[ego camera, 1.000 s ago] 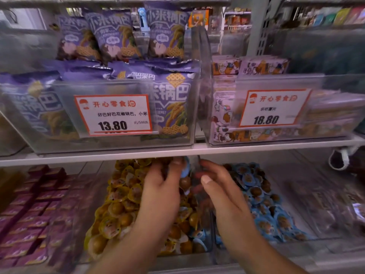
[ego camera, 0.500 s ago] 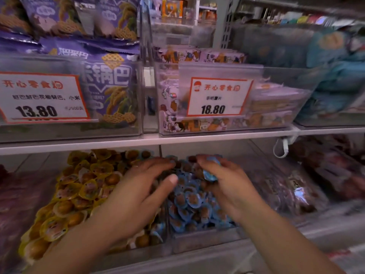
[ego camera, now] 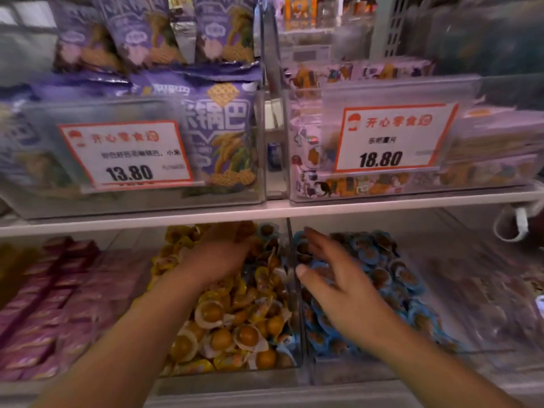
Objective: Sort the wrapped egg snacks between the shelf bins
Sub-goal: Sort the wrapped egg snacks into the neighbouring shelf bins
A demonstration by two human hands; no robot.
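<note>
The blue-wrapped egg snack pinched half a second ago is gone from the right hand (ego camera: pixel 347 293), now spread flat over the blue-wrapped bin (ego camera: pixel 329 372); the left hand (ego camera: pixel 217 260), grip hidden, is buried among yellow-wrapped egg snacks (ego camera: pixel 235 328).

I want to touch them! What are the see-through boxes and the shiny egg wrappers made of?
The bin with the yellow eggs looks like hard clear plastic: you see the snacks through its glossy wall. The yellow wrappers and the blue wrappers look like thin shiny plastic film, crinkled and clear over each brown egg. The white shelf edge seems painted metal, though that's hard to tell.
</note>
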